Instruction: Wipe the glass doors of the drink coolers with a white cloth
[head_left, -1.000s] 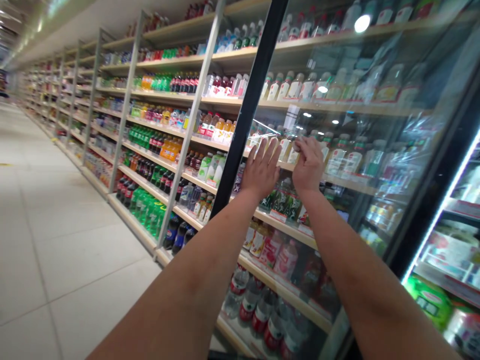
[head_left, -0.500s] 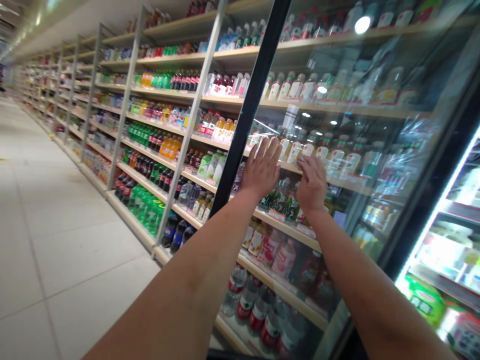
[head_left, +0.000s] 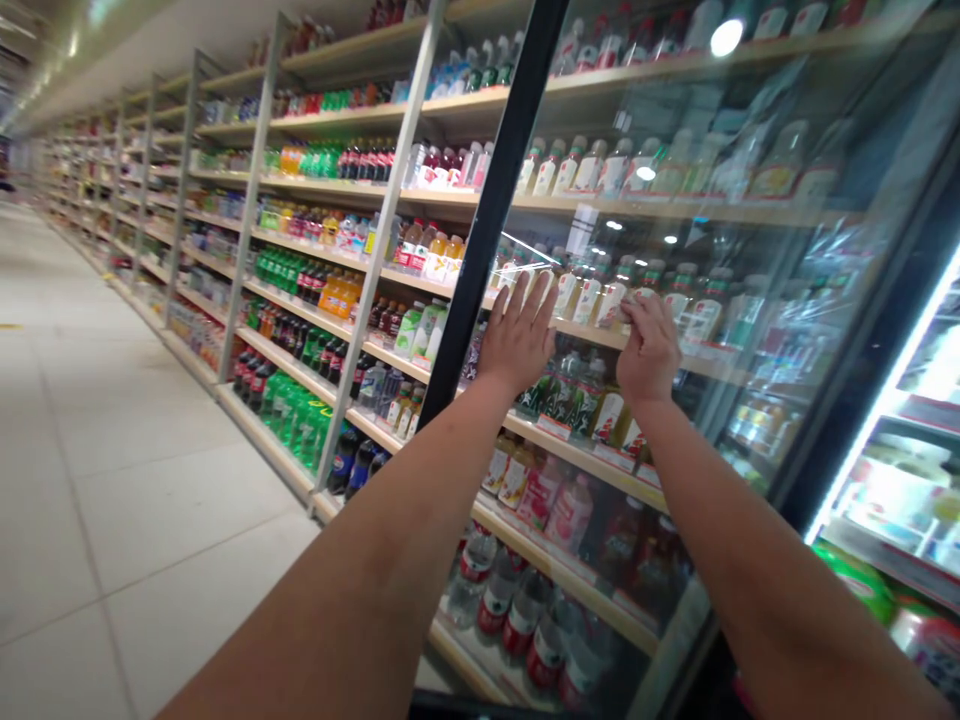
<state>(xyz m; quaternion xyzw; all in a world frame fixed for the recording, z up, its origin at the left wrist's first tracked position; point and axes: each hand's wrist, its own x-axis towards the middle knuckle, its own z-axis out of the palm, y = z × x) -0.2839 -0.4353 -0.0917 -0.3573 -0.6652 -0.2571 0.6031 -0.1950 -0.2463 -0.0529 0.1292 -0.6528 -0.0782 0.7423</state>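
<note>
Both my hands are pressed against a glass cooler door (head_left: pixel 720 330) that swings out over the drink shelves. My left hand (head_left: pixel 517 335) lies flat on the glass with its fingers stretched up, just right of the door's black edge frame (head_left: pixel 487 220). My right hand (head_left: pixel 646 350) rests on the glass a little further right, its fingers curled and pressed against the pane. Behind the glass stand rows of bottles (head_left: pixel 592 295) on wooden shelves.
A long run of open shelves (head_left: pixel 315 260) with soft drinks stretches away on the left along a pale tiled aisle floor (head_left: pixel 112 480). The lit cooler interior (head_left: pixel 900 450) with packaged goods shows at the right edge.
My right hand has slid to the right and slightly down on the glass, away from my left hand. The left hand has stayed about where it was.
</note>
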